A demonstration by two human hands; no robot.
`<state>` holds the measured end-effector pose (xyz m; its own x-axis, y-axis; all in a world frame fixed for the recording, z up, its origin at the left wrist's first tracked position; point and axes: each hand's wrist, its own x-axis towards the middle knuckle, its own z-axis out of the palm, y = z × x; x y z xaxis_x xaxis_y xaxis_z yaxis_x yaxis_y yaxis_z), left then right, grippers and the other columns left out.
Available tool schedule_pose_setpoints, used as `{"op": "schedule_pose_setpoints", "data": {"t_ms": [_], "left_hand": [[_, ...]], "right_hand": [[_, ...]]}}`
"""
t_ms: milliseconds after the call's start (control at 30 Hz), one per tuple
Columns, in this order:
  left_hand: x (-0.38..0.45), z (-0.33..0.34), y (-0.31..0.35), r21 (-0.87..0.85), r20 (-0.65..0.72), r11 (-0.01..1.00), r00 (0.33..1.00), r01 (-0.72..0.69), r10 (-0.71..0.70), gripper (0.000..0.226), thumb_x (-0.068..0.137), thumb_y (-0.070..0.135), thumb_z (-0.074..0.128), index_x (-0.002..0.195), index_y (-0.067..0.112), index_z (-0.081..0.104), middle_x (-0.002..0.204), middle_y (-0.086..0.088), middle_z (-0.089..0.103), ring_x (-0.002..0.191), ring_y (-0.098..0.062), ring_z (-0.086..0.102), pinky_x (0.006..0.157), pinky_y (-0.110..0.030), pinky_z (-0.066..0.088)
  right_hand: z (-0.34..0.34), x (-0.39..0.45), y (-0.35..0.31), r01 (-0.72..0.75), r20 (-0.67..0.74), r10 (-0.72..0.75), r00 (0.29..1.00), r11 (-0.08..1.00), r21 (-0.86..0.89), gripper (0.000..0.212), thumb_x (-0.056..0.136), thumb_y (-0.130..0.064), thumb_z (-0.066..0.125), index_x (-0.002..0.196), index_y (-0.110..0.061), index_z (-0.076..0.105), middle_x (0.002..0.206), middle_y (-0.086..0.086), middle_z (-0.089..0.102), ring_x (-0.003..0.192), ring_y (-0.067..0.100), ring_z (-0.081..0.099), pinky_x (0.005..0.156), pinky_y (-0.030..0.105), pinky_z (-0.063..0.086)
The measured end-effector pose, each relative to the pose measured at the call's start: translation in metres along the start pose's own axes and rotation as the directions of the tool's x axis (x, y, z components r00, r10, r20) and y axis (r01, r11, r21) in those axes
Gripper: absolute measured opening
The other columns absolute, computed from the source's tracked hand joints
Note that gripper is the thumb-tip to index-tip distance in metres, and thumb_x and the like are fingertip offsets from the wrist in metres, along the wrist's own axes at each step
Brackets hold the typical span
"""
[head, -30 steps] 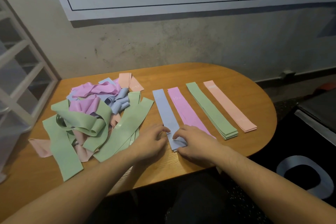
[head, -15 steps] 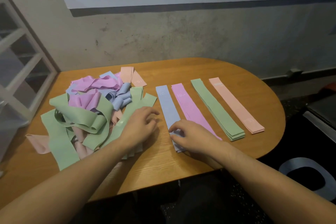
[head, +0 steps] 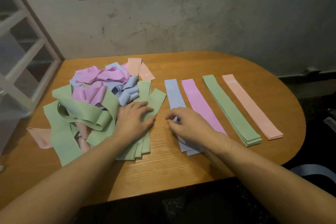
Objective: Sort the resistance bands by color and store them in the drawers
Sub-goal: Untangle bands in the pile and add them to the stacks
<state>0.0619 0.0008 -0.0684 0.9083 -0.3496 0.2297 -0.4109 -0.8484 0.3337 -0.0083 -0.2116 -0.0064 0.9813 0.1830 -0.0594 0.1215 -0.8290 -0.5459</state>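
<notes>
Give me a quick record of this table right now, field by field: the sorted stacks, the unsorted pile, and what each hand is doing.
surface: wooden table
sorted stacks, left to right: blue stack, pink stack, green stack, peach stack
unsorted: mixed pile of green, pink, blue and peach bands, left of the stacks
left hand: fingers straight, resting flat on green bands at the pile's right edge
right hand: fingers curled, over the blue stack's near half; grip unclear
drawers: white unit at far left

Tangled heap of green, pink, blue, peach bands left; flat blue, pink, green, peach stacks right.
</notes>
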Motion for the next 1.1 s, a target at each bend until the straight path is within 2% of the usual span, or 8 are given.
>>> {"op": "schedule_pose_setpoints", "data": {"t_ms": [267, 367, 433, 533, 667, 833, 967, 1100], "left_hand": [[-0.006, 0.001, -0.004, -0.209, -0.161, 0.970, 0.982, -0.127, 0.094, 0.026, 0.088, 0.049, 0.062, 0.103, 0.032, 0.074, 0.115, 0.019, 0.071, 0.118, -0.011, 0.060, 0.098, -0.050, 0.044], [-0.011, -0.002, -0.001, -0.232, -0.240, 0.948, 0.957, -0.217, 0.160, 0.028, 0.090, 0.044, 0.063, 0.102, 0.023, 0.077, 0.115, 0.011, 0.072, 0.116, -0.013, 0.062, 0.100, -0.036, 0.043], [-0.014, -0.005, 0.004, -0.263, -0.256, 0.929, 0.947, -0.260, 0.192, 0.028, 0.092, 0.040, 0.063, 0.100, 0.017, 0.077, 0.113, 0.006, 0.071, 0.108, -0.013, 0.064, 0.095, -0.024, 0.043], [-0.020, -0.008, 0.008, -0.341, -0.232, 0.905, 0.955, -0.256, 0.183, 0.029, 0.094, 0.039, 0.061, 0.103, 0.015, 0.075, 0.112, 0.005, 0.067, 0.101, -0.011, 0.064, 0.085, -0.030, 0.052], [-0.023, -0.010, 0.009, -0.381, -0.237, 0.894, 0.959, -0.236, 0.153, 0.026, 0.094, 0.035, 0.064, 0.113, 0.019, 0.071, 0.113, 0.009, 0.064, 0.104, -0.006, 0.062, 0.085, -0.033, 0.053], [-0.027, -0.018, 0.018, -0.413, -0.173, 0.901, 0.983, -0.133, 0.066, 0.033, 0.092, 0.037, 0.068, 0.123, 0.027, 0.064, 0.115, 0.017, 0.064, 0.107, -0.001, 0.059, 0.090, -0.031, 0.052], [-0.029, -0.024, 0.027, -0.490, -0.062, 0.872, 0.998, -0.015, -0.018, 0.037, 0.091, 0.038, 0.070, 0.126, 0.042, 0.057, 0.114, 0.037, 0.056, 0.111, 0.012, 0.054, 0.095, -0.026, 0.049], [-0.029, -0.030, 0.029, -0.547, 0.028, 0.835, 0.998, 0.063, -0.057, 0.046, 0.091, 0.038, 0.070, 0.132, 0.046, 0.049, 0.115, 0.046, 0.050, 0.112, 0.014, 0.053, 0.098, -0.029, 0.051]], "right_hand": [[0.016, 0.033, 0.003, 0.040, -0.050, -0.038, 0.998, 0.998, 0.050, 0.057, 0.093, -0.032, 0.061, 0.146, -0.030, 0.042, 0.152, -0.003, 0.040, 0.135, 0.019, 0.044, 0.110, 0.042, 0.042], [0.020, 0.039, 0.001, 0.034, -0.040, -0.034, 0.999, 0.999, -0.012, 0.064, 0.093, -0.035, 0.062, 0.151, -0.037, 0.035, 0.161, -0.007, 0.027, 0.143, 0.022, 0.034, 0.115, 0.044, 0.036], [0.022, 0.041, 0.001, 0.035, -0.046, -0.039, 0.998, 0.995, -0.089, 0.047, 0.095, -0.035, 0.057, 0.142, -0.036, 0.050, 0.155, -0.009, 0.040, 0.138, 0.020, 0.039, 0.112, 0.042, 0.036], [0.024, 0.038, 0.004, 0.052, -0.111, -0.060, 0.992, 0.996, -0.072, 0.028, 0.098, -0.034, 0.051, 0.120, -0.034, 0.068, 0.131, -0.013, 0.061, 0.122, 0.014, 0.050, 0.104, 0.042, 0.040], [0.019, 0.030, 0.007, 0.060, -0.241, -0.065, 0.968, 0.998, -0.031, 0.024, 0.099, -0.038, 0.053, 0.113, -0.036, 0.072, 0.098, -0.016, 0.057, 0.100, 0.007, 0.051, 0.083, 0.030, 0.042], [0.010, 0.018, 0.002, 0.009, -0.202, 0.035, 0.979, 0.977, 0.212, 0.019, 0.100, -0.041, 0.051, 0.111, -0.037, 0.066, 0.082, -0.014, 0.067, 0.078, 0.003, 0.061, 0.071, 0.032, 0.054], [0.009, 0.014, 0.000, 0.015, -0.199, 0.073, 0.977, 0.912, 0.410, 0.013, 0.100, -0.032, 0.055, 0.107, -0.034, 0.066, 0.092, -0.014, 0.068, 0.083, 0.002, 0.064, 0.075, 0.029, 0.056], [0.006, 0.016, -0.006, -0.010, -0.198, 0.193, 0.961, 0.740, 0.672, 0.018, 0.100, -0.018, 0.055, 0.106, -0.032, 0.066, 0.105, -0.012, 0.067, 0.096, 0.009, 0.063, 0.076, 0.027, 0.053]]}}
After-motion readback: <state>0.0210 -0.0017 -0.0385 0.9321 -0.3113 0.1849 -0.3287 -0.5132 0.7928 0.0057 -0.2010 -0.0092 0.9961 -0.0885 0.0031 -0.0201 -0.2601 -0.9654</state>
